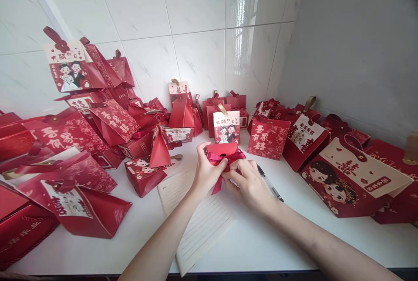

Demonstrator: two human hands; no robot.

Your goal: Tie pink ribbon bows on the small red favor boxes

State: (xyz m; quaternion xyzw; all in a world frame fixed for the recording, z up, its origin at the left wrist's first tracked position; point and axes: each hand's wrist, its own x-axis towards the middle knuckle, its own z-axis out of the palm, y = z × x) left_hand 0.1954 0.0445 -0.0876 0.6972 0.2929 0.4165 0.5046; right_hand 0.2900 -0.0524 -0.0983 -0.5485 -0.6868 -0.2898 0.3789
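Bearing it all, white counter [294, 229]: its front edge runs just below the lined sheet [202, 224], whose near corner juts over it. Bare surface lies left and right of the sheet.
Tiled wall [196, 33]: closes off the far side, well behind the sheet.
Left heap of red gift boxes [81, 142]: left of the sheet, tumbled and overlapping, and most look closed. Its nearest box touches the sheet's left edge, so there is little room to swing that way.
Right group of boxes [342, 172]: right of the sheet, flaps shut, with a clear strip of counter between.
Back row of boxes [225, 120]: upright, just beyond the sheet's far end.
Left hand [205, 172]: above the sheet's far end, clamped on the small red box [224, 149].
Right hand [250, 183]: close beside the left, fingers pinched on the satin ribbon [217, 183].
Small red box: folded shut, held over the sheet's far end.
Satin ribbon: wrapped round the box, one tail hanging loose. By my judgement, its bow is unfinished.
Pen [271, 183]: flat, just right of the sheet.
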